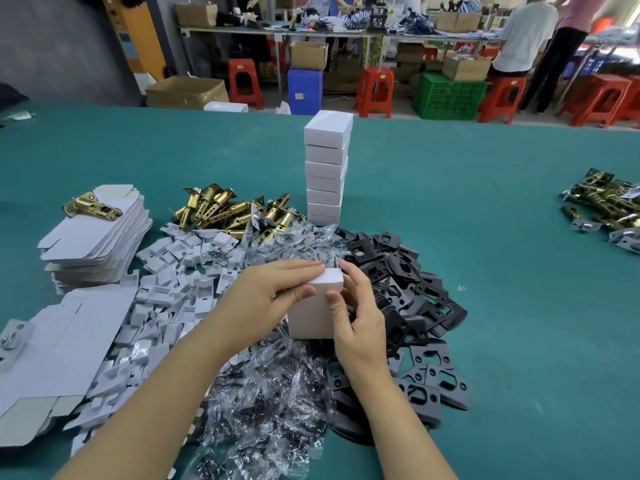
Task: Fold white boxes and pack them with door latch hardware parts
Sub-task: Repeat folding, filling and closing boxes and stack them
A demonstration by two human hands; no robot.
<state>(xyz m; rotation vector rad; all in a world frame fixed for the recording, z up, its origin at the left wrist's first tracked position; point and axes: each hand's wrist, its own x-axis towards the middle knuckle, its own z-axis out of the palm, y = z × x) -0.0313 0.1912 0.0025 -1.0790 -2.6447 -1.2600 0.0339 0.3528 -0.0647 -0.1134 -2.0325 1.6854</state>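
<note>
Head view: person at a teal bench [485, 209], both bare hands on one white box [310, 317] held upright over the parts piles, near centre. Left hand [266, 299] comes in from the left, fingers [301, 266] laid fairly straight along the box's top flap, thumb curled against the front face just under the top edge, so the top end is pinched between them. Right hand [360, 317] grips the box's right side, thumb on the front face, fingers curled round the far edge. Box top looks closed or nearly closed; contents not visible.

Behind the hands, a stack of closed white boxes [327, 168] stands upright on the bench. Left: pile of flat unfolded box blanks [93, 244] with one brass latch [91, 206] lying on top; more flat blanks [65, 344] nearer the camera. Heap of brass latches [228, 211] behind small white card inserts [166, 289]. Clear plastic screw bags [270, 393] spread under and in front of the box. Black strike plates [415, 306] heaped right of the hands. Another pile of brass latches [609, 209] at the far right edge, well apart.

Background: red stools [375, 90], a green crate [448, 95], cardboard cartons [187, 93], people standing at a far worktable.
</note>
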